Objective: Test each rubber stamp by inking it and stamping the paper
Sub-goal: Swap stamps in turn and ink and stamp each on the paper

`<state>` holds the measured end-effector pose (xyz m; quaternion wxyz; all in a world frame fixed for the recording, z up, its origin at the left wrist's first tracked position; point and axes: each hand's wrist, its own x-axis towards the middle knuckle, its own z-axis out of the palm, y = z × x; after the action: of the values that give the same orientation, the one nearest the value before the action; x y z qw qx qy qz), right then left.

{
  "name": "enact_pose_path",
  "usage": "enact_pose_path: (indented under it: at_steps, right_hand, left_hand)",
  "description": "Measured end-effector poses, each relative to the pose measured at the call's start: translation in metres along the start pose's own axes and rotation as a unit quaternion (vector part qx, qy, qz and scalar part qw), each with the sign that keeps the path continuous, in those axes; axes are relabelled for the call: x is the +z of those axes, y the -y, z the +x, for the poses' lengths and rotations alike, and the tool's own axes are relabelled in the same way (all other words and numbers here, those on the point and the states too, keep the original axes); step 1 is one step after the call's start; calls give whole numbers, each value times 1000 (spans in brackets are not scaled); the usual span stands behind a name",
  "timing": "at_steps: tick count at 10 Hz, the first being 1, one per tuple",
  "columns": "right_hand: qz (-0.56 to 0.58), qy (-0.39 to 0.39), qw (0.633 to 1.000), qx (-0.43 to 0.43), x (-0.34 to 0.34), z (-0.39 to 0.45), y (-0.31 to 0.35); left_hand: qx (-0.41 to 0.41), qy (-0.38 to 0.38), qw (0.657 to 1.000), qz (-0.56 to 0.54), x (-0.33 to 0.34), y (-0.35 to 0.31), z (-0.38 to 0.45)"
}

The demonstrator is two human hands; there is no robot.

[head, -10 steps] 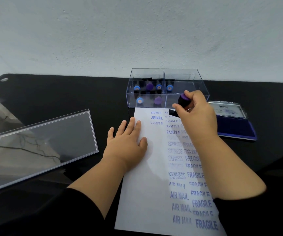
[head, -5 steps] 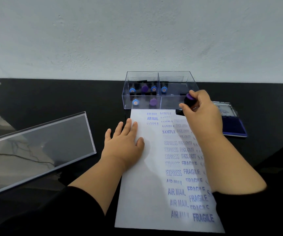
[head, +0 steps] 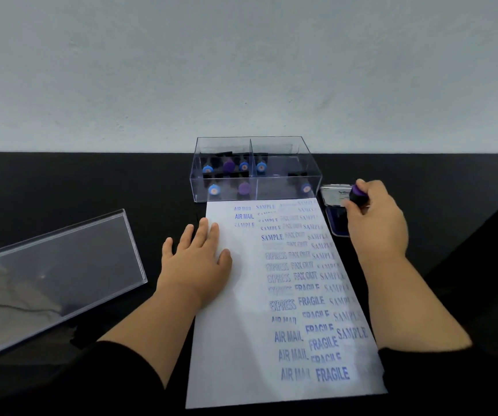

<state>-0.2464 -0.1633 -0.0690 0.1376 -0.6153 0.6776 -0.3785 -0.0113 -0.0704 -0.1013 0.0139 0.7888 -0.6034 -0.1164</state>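
A purple-topped rubber stamp (head: 356, 196) is held in the curled fingers of the right hand (head: 375, 217), over the blue ink pad (head: 336, 219) at the right of the frame. The paper (head: 241, 340), full of blue stamped words, is pressed flat on the black tabletop (head: 91, 181) by the open left hand (head: 196, 262). More stamps are kept in the clear box (head: 255, 169) above the paper. A clear lid (head: 46, 277) is seen at the left.

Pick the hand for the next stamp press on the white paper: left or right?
Right. The right hand already grips the purple-topped black rubber stamp over the blue ink pad. The left hand lies flat, holding the printed white paper sheet steady.
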Motion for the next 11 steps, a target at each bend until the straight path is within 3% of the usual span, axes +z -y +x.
enact_pose_path:
  at_steps: [7, 11]
  right_hand:
    - [-85, 9, 996, 26, 0, -3, 8]
    - [-30, -5, 1000, -3, 3, -9, 20]
  left_hand:
    - [-5, 2, 1000, 10, 0, -1, 1]
    - [-1, -2, 1000, 6, 2, -1, 2]
